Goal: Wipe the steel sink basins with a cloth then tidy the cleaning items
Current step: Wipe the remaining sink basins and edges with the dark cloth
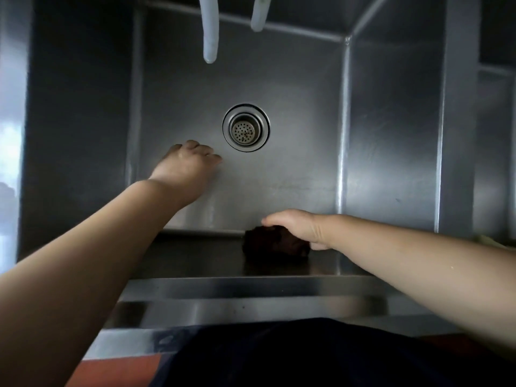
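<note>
Both hands reach down into the steel sink (304, 169). The right hand (300, 227) presses a bunched dark cloth (275, 243) against the near wall of the basin, fingers curled over its top. The left hand (190, 163) rests on the basin floor, fingers bent and holding nothing, just beside the round drain (246, 127). Two pale hoses (210, 32) hang over the far side.

Steel sink basin (293, 174) — drain strainer (246, 127) set at centre. Left hand (188, 163) laid flat beside it. Dark cloth (276, 241) pressed against the near wall by the right hand (296, 226).
</note>
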Tool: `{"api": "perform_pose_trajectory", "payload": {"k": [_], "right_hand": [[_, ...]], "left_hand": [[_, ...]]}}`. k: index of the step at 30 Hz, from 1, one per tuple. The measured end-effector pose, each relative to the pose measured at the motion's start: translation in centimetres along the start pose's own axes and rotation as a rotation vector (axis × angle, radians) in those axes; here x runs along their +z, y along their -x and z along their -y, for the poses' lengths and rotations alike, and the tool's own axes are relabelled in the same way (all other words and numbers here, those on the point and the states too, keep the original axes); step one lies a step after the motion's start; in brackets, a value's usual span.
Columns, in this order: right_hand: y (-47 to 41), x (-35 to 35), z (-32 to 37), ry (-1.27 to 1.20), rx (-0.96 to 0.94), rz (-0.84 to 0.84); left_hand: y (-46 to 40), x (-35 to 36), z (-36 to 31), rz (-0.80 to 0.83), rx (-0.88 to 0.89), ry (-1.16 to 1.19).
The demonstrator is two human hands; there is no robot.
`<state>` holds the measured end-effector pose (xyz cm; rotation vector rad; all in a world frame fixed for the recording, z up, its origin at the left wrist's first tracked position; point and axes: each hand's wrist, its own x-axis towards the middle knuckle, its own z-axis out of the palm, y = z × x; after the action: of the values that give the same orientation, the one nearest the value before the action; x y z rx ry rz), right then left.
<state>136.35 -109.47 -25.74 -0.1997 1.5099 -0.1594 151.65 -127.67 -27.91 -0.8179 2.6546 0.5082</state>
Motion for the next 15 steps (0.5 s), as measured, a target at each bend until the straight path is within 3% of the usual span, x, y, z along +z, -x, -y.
{"api": "perform_pose_trajectory", "payload": {"k": [8, 15], "right_hand": [[4.2, 5.6, 5.1, 0.080, -0.256, 0.154], [8.0, 6.6, 5.7, 0.136, -0.374, 0.172]], "left_hand": [[3.8, -5.3, 0.6, -0.083, -0.047, -0.038], [8.4, -8.0, 0.2, -0.066, -0.118, -0.073]]}}
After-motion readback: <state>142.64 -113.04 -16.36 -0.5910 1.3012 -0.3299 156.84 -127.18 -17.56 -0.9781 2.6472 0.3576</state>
